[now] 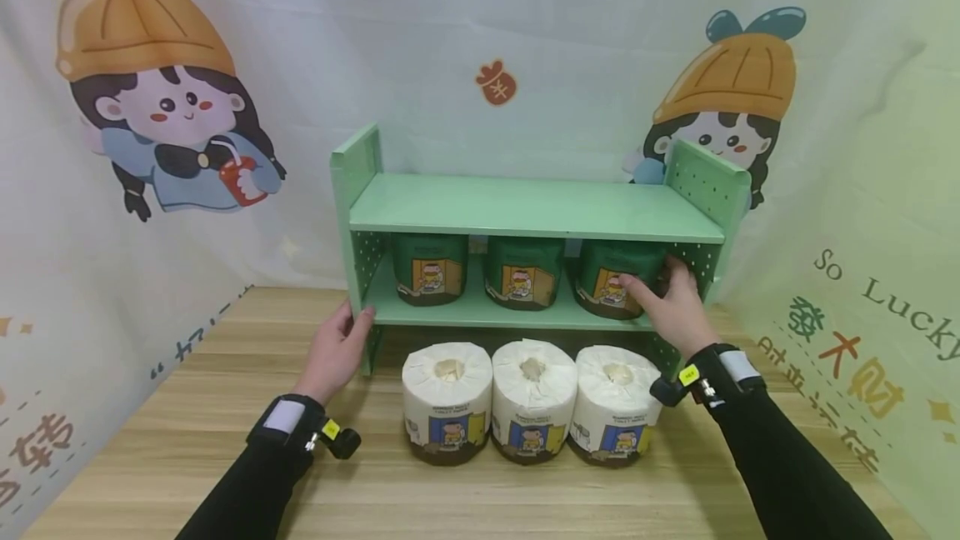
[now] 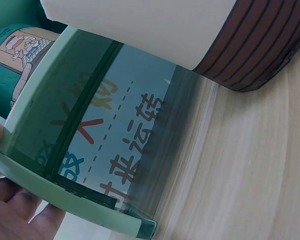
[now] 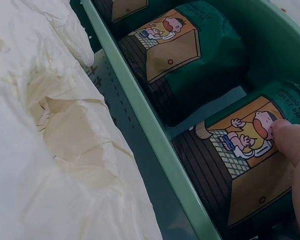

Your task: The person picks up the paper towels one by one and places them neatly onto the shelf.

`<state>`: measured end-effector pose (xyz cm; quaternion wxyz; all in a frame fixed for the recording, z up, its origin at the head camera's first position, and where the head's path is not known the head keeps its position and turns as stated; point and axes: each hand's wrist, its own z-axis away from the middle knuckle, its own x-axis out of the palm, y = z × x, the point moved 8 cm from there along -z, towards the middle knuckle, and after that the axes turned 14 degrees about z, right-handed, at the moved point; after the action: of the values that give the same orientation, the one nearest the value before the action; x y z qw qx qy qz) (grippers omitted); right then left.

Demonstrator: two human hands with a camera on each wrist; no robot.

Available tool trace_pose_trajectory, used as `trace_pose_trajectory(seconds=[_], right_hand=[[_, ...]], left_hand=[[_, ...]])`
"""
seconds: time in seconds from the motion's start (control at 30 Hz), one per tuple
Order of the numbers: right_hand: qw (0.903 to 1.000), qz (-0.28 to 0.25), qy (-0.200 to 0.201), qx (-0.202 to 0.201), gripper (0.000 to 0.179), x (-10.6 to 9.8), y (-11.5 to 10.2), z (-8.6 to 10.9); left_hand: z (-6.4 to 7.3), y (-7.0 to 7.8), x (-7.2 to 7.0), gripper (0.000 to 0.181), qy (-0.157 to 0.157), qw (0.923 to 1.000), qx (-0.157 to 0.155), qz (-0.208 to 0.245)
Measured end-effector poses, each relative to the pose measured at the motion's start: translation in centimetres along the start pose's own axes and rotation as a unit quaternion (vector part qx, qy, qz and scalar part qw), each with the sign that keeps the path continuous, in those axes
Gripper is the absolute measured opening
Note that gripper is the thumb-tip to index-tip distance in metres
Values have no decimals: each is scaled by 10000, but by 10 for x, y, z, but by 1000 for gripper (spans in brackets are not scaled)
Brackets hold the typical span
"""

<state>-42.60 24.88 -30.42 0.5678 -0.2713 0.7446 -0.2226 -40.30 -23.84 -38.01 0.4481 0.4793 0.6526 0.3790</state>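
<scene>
A green two-tier shelf (image 1: 517, 205) stands on the table. Three green-wrapped toilet paper rolls, left (image 1: 430, 268), middle (image 1: 523, 272) and right (image 1: 613, 275), sit in a row on its lower board. My right hand (image 1: 677, 311) grips the right green roll, thumb (image 3: 292, 142) on its printed front and fingers around its far right side, partly hidden. At the shelf's lower left side my left hand (image 1: 335, 354) holds the side panel (image 2: 65, 195), thumb at the front edge and fingers behind the panel.
Three white-wrapped toilet paper rolls, left (image 1: 448, 402), middle (image 1: 534, 400) and right (image 1: 617, 405), stand side by side on the wooden table (image 1: 420, 502) in front of the shelf. Behind it hangs a printed cloth backdrop (image 1: 420, 48).
</scene>
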Motion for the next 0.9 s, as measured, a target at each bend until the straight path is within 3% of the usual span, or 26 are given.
trace_pose_trajectory(seconds=[0.37, 0.5, 0.63, 0.7, 0.8, 0.9], right_hand=[[9994, -139, 189, -253, 98, -3, 0, 4], [9991, -247, 295, -199, 99, -7, 1, 11], [9972, -466, 462, -363, 92, -14, -5, 20], [9953, -581, 627, -463, 83, -19, -8, 25], [9901, -808, 1066, -434, 69, -30, -8, 36], [9808, -1034, 1630, -273, 56, -44, -1, 48]], left_hand=[[-2, 8, 0, 59, 108, 9996, 233, -67], [3, 19, -3, 62, 521, 9975, 473, 66], [17, 47, -9, 65, 1267, 9862, 1033, 246], [28, 62, -10, 61, 1455, 9814, 1198, 373], [43, 76, -1, 53, 1082, 9865, 1101, 542], [58, 85, 17, 50, 231, 9938, 923, 576]])
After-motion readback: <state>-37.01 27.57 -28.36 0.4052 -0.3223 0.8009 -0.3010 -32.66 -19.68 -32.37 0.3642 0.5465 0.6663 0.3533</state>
